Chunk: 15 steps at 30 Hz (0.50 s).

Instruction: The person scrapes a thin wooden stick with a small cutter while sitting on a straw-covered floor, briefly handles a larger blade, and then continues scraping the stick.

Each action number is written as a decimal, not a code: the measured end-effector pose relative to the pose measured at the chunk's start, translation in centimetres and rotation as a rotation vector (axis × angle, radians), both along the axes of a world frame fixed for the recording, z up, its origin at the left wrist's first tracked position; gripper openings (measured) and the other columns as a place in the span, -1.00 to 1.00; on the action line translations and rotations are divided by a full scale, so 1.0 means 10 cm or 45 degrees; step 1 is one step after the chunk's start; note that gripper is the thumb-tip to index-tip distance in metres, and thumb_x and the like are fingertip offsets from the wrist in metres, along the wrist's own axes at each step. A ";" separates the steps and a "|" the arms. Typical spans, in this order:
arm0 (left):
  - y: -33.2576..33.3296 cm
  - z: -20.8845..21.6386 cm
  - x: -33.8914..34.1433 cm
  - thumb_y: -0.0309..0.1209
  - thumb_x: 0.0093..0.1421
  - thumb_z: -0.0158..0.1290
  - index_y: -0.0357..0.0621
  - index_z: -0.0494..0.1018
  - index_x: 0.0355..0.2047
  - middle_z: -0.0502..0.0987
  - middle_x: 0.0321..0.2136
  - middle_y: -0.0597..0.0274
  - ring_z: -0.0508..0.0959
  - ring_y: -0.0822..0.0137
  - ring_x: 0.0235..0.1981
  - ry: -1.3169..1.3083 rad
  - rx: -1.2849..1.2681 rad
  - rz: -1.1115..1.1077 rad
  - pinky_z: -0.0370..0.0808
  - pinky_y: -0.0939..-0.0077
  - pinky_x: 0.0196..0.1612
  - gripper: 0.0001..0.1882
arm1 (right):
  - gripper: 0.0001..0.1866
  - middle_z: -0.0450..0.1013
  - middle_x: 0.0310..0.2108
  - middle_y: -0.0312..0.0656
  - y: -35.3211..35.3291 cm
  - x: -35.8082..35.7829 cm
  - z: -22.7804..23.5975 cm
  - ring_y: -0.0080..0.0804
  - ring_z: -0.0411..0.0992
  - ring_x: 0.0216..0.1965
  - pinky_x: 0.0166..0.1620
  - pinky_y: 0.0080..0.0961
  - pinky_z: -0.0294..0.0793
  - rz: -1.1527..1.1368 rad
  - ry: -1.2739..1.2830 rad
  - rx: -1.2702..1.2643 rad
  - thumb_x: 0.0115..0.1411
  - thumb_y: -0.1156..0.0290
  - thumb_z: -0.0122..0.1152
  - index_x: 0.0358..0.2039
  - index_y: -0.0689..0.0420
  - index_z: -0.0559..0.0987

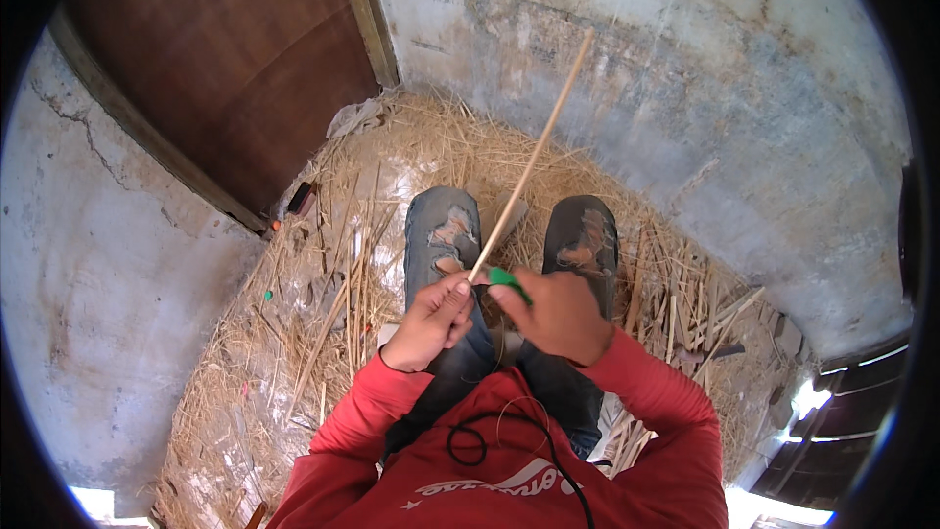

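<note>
A long, thin, pale wooden stick [544, 140] slants up and away from my lap toward the wall. Its near end sits in my left hand [436, 322], whose fingers are closed around it. My right hand [560, 314] is wrapped round a small tool with a green handle [508, 282], right beside the stick's near end. Whatever blade or tip the tool has is too small to make out. Both hands are close together above my knees, in torn jeans [443, 226].
Straw and shavings [294, 333] cover the floor, with loose sticks [710, 319] to the right. A plastered wall [666, 69] rises ahead, and a brown door [235, 59] stands at the far left. A small dark object [301, 198] lies near the door.
</note>
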<state>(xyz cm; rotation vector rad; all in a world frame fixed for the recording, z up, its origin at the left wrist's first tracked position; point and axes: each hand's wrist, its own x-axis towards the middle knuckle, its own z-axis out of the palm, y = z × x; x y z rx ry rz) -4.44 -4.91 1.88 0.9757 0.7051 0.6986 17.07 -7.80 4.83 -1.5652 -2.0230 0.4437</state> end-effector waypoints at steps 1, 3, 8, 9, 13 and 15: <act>-0.01 -0.01 0.02 -0.25 0.52 -0.19 -0.17 0.38 0.14 0.16 -0.57 0.46 0.06 0.61 -0.69 0.016 0.009 0.024 0.04 0.68 -0.64 -0.65 | -0.61 0.45 -0.67 0.03 0.04 -0.08 -0.03 0.10 0.49 -0.60 -0.52 -0.08 0.42 0.020 -0.028 0.006 0.33 0.03 0.14 -0.36 0.13 0.57; -0.02 -0.01 0.01 -0.25 0.51 -0.17 -0.15 0.39 0.15 0.19 -0.56 0.45 0.08 0.60 -0.69 0.051 0.024 0.078 0.07 0.68 -0.64 -0.66 | -0.57 0.44 -0.70 0.02 0.10 -0.12 -0.08 0.10 0.48 -0.63 -0.54 -0.06 0.43 0.060 -0.070 0.031 0.33 -0.02 0.11 -0.41 0.13 0.55; 0.03 0.02 -0.04 -0.27 0.52 -0.19 -0.17 0.36 0.18 0.17 -0.60 0.47 0.09 0.61 -0.71 0.113 -0.010 0.121 0.10 0.67 -0.65 -0.64 | -0.49 0.43 -0.73 0.04 0.32 -0.12 -0.12 0.11 0.47 -0.66 -0.57 -0.03 0.44 0.106 -0.138 0.123 0.34 -0.09 0.04 -0.45 0.13 0.53; 0.04 0.01 -0.05 -0.28 0.52 -0.21 -0.18 0.36 0.20 0.16 -0.62 0.48 0.09 0.62 -0.72 0.122 -0.009 0.129 0.11 0.67 -0.65 -0.63 | -0.49 0.44 -0.71 0.05 0.36 -0.11 -0.15 0.11 0.48 -0.65 -0.56 -0.02 0.45 0.053 -0.167 0.136 0.34 -0.10 0.03 -0.44 0.13 0.54; -0.27 -0.04 -0.22 -0.29 0.52 -0.22 -0.19 0.38 0.17 0.14 -0.67 0.52 0.12 0.62 -0.74 0.214 -0.039 -0.114 0.10 0.66 -0.65 -0.64 | -0.48 0.43 -0.63 0.07 0.97 0.82 -0.20 0.03 0.43 -0.56 -0.45 -0.09 0.38 -0.445 -0.041 0.228 0.40 -0.03 -0.01 -0.42 0.21 0.56; -0.48 -0.14 -0.37 -0.31 0.52 -0.22 -0.21 0.40 0.15 0.13 -0.68 0.53 0.13 0.63 -0.76 0.124 -0.104 -0.232 0.10 0.66 -0.65 -0.64 | -0.47 0.42 -0.58 0.07 1.23 1.71 -0.14 -0.04 0.39 -0.52 -0.39 -0.14 0.33 -0.786 0.062 0.239 0.43 0.02 -0.03 -0.41 0.27 0.57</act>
